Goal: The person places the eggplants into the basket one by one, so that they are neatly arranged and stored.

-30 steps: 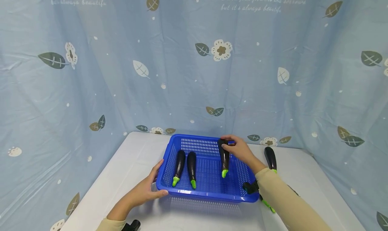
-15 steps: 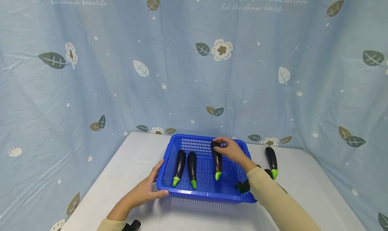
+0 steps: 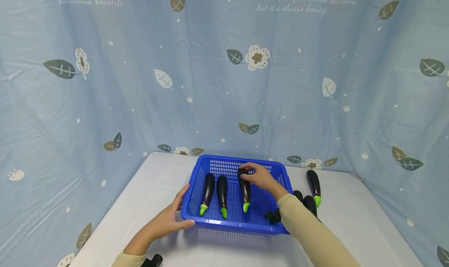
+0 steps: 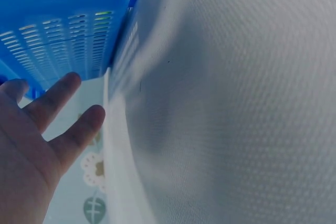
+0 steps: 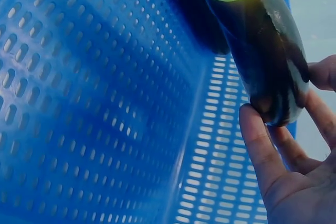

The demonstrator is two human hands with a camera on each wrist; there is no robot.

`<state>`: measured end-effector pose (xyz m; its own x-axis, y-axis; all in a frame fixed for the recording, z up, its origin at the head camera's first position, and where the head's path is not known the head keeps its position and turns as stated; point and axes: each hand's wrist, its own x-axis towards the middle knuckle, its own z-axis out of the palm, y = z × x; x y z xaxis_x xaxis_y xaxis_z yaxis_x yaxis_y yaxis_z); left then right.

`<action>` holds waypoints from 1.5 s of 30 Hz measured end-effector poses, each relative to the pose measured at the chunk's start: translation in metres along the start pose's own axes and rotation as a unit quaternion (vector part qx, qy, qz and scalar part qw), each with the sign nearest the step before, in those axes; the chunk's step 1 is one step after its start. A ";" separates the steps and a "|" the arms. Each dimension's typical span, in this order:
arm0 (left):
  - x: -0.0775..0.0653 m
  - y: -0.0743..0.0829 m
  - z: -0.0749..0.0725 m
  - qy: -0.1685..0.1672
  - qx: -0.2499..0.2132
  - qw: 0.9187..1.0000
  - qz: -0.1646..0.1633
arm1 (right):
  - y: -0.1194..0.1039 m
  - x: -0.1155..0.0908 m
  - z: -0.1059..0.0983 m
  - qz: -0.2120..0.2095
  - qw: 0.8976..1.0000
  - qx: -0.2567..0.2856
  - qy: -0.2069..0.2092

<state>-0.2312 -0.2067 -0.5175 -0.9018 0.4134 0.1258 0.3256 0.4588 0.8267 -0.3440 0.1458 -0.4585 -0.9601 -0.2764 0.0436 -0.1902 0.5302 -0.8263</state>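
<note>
My right hand (image 3: 261,178) pinches a dark eggplant (image 3: 245,193) by its rounded end, thumb and fingertips around it. The green stem end points toward me, over the floor of the blue plastic basket (image 3: 242,226). Two more eggplants lie side by side in the basket's left half, the outer eggplant (image 3: 208,191) and the inner eggplant (image 3: 222,193). At the basket's left front corner, my left hand (image 3: 168,220) rests with its thumb at the front rim and fingers along the left side. In the left wrist view its fingers (image 4: 79,135) are spread and straight beside the slotted wall.
Right of the basket on the white table (image 3: 365,228) lies an eggplant (image 3: 313,183). Another eggplant (image 3: 310,204) and a further dark end show partly behind my right sleeve (image 3: 312,230). A blue patterned curtain (image 3: 210,83) hangs behind and at both sides.
My right hand has carried its eggplant leftward and slightly lower within the basket, toward the two lying there. The left hand and basket stay in place.
</note>
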 end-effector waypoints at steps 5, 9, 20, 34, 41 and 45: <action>0.000 0.000 0.000 -0.001 0.002 1.000 -0.004 | 0.000 0.001 0.007 -0.016 1.000 -0.009 -0.004; 0.000 -0.001 0.000 -0.001 0.005 1.000 -0.005 | 0.001 0.003 0.012 -0.019 1.000 -0.007 -0.005; 0.000 -0.001 0.000 0.000 0.002 1.000 0.000 | 0.007 0.009 0.024 -0.008 1.000 0.009 -0.015; -0.001 -0.004 0.001 0.002 0.014 1.000 0.001 | 0.007 0.015 0.034 -0.007 0.999 -0.024 -0.030; -0.001 -0.002 0.001 0.001 0.008 1.000 -0.003 | 0.003 0.015 0.037 0.015 0.998 -0.021 -0.049; -0.001 -0.002 0.001 0.001 0.009 1.000 -0.002 | 0.001 0.016 0.039 0.020 0.998 -0.010 -0.052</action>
<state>-0.2308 -0.2067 -0.5197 -0.9036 0.4100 0.1243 0.3274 0.4738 0.8175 -0.3517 0.1104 -0.4810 -0.9405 -0.3364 -0.0481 -0.1581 0.5582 -0.8145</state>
